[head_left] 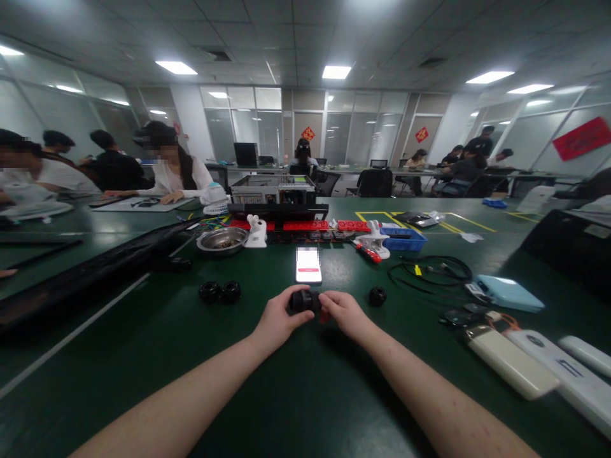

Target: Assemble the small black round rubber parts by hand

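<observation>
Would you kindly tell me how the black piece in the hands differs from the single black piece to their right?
The held piece looks elongated, while the lone piece looks short and rounded. The held piece is gripped by the left hand and right hand; the lone piece rests untouched on the green table. Both are black.

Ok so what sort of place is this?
Probably a shared electronics workshop: an open computer case, a metal bowl of small parts, and people working at other long tables.
</observation>
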A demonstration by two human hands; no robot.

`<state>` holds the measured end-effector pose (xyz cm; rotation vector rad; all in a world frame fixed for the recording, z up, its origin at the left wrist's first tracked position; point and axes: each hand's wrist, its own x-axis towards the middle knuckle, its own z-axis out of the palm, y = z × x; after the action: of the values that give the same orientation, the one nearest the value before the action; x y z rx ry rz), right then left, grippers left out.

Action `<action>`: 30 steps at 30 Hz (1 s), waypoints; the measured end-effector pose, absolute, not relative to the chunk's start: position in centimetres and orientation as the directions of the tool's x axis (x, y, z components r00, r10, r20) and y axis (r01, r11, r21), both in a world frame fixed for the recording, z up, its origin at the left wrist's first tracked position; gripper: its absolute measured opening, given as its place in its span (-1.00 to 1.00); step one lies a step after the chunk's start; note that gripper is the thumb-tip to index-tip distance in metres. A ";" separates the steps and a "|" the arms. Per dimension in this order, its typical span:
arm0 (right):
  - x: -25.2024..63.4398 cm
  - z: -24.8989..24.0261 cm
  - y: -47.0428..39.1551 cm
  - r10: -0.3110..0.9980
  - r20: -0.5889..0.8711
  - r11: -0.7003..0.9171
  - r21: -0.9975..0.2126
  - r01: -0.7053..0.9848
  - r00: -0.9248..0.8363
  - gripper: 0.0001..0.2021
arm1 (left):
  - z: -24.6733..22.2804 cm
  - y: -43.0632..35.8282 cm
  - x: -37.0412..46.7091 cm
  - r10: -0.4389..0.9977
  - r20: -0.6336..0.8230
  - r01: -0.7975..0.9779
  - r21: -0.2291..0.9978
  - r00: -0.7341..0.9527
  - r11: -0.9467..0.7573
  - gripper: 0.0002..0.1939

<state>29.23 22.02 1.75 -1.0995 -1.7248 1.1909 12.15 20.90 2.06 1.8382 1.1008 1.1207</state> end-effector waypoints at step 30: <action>29.4 1.8 22.1 0.918 0.236 0.297 -0.941 0.160 -0.318 -0.66 | 1.9 21.1 12.7 0.965 0.133 0.121 0.979 0.228 -0.164 -0.54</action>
<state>29.40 22.09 1.84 -0.9879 -1.7003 1.1012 12.67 21.09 1.88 1.5183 1.0662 1.0801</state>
